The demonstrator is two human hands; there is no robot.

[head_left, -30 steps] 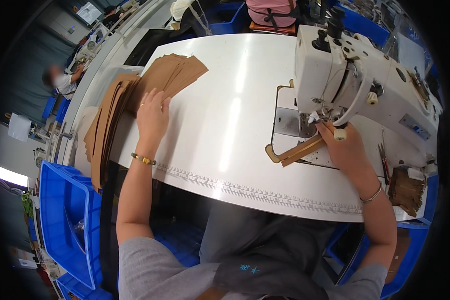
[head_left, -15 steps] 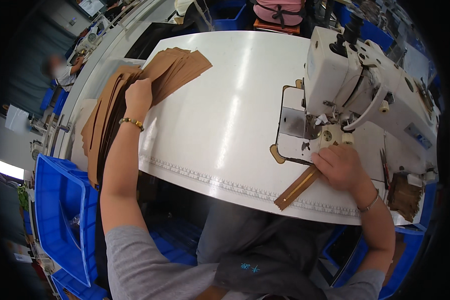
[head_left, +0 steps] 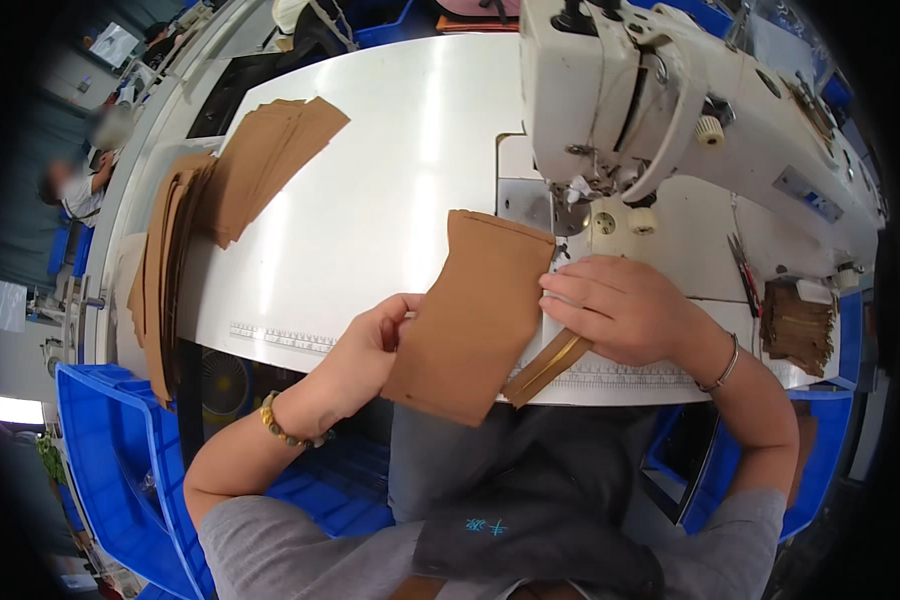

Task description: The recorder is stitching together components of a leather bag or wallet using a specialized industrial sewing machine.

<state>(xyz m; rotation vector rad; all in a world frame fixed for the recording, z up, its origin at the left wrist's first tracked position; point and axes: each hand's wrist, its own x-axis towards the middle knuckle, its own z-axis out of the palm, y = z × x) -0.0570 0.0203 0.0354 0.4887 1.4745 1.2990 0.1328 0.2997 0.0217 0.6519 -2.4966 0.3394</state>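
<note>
My left hand (head_left: 358, 362) is closed on the left edge of a brown fabric piece (head_left: 473, 325), held in front of me over the table's near edge. Under my right hand (head_left: 625, 312) lies a brown zipper strip (head_left: 548, 372) with brass-coloured teeth, pinched beneath the fingers. The right fingertips come up against the right edge of the fabric piece; whether they grip it too I cannot tell. Just beyond stands a white sewing machine (head_left: 582, 95), its needle area above the metal plate (head_left: 525, 200).
Brown fabric pieces lie fanned in a pile (head_left: 270, 165) at far left, beside a draped stack (head_left: 162, 275). Red-handled scissors (head_left: 743, 265) and a frayed brown bundle (head_left: 798, 330) sit at right. A blue bin (head_left: 120, 440) stands left of the table.
My left hand has come from the piles at left toward the middle, bringing a brown fabric piece. My right hand stays on the zipper strip. The view has shifted.
</note>
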